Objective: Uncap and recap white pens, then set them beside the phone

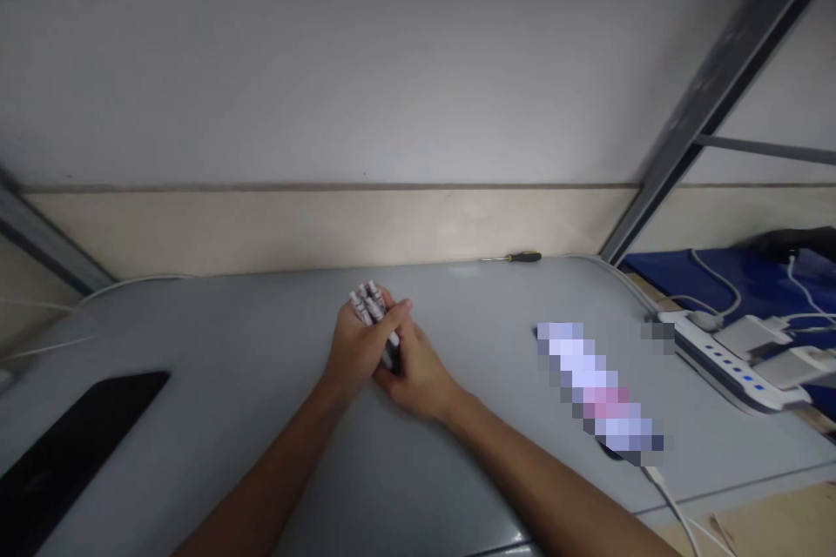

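A small bundle of white pens or markers (pixel 369 303) with dark marks is held between both hands above the grey table (pixel 261 452). My left hand (pixel 356 344) is wrapped round the bundle from the left, its thumb lying across it toward the right. From the right, my right hand (pixel 418 370) closes round the lower part, fingers touching my left hand. The white ends stick out at the top, pointing away from me. Darker parts show lower down between the palms. The exact number of pieces is hidden by the fingers.
A screwdriver (pixel 524 257) lies at the table's back edge. On the right are a blurred-out phone (pixel 597 387) with a white cable and a white power strip (pixel 724 365) with chargers. A black flat object (pixel 84 452) lies at left. Metal posts (pixel 692 139) flank the table.
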Tool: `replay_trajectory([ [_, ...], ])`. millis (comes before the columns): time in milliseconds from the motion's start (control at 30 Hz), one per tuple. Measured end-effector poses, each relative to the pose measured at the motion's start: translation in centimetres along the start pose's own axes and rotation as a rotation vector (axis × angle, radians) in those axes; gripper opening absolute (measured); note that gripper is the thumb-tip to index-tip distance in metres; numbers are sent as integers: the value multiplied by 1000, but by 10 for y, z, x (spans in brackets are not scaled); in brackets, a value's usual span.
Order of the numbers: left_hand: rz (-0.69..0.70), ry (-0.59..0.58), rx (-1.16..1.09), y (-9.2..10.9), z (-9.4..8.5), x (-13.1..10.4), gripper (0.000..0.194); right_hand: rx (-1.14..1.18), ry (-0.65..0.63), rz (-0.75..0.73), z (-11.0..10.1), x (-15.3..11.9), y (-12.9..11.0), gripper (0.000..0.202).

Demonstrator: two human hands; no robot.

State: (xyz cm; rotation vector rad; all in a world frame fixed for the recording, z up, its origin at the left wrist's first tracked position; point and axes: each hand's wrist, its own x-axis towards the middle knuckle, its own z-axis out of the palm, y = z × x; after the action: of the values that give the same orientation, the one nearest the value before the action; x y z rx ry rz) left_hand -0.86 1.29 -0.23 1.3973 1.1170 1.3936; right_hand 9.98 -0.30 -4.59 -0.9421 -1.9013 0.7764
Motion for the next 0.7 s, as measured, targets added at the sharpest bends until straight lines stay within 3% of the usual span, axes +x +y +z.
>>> replay_trajectory([
  [133,3,9,-41,2,2,-1,26,-74,18,19,1,0,-4,83],
  [300,-82,58,-47,13,8,-5,34,-242,-91,150,0,-2,-12,81],
  [433,-159,101,-13,20,11,-7,36,-291,-143,140,-3,-3,-18,86],
  [567,-82,169,158,18,7,-5,32,-304,-161,125,-4,-3,-21,91],
  [700,-53,146,217,13,3,-2,28,-323,-171,120,-3,-3,-21,89],
])
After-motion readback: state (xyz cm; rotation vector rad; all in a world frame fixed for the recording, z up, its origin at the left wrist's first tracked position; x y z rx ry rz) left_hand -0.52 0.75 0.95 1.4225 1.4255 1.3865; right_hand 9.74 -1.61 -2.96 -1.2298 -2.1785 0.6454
